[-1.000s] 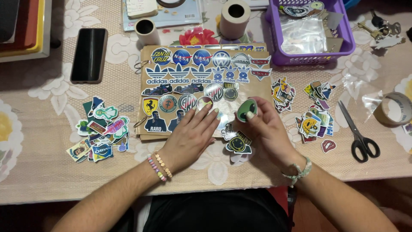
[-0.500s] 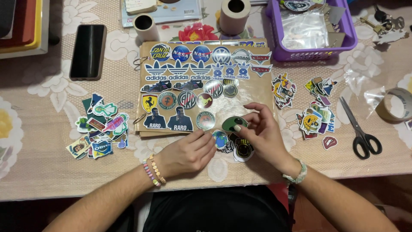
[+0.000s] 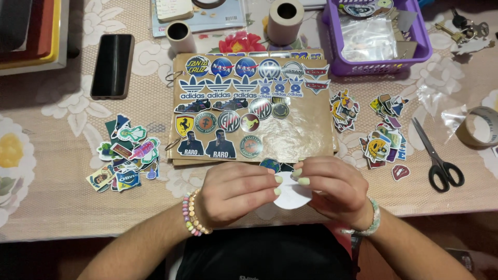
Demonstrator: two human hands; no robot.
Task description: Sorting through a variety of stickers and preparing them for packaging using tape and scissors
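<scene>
- Left hand (image 3: 233, 189) and right hand (image 3: 332, 189) close together, pinching round white sticker backing (image 3: 291, 197).
- Just beyond: brown sticker board (image 3: 306, 132).
- Far right: black scissors (image 3: 438, 161).

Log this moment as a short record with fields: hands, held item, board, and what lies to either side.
left hand: left hand pinches the round white sticker backing at its edge
right hand: right hand grips the same backing from the other side
board: brown sticker board, left half covered with stickers, right half bare
left side: loose sticker pile, black phone
right side: more sticker piles, black scissors, tape roll, purple basket
</scene>
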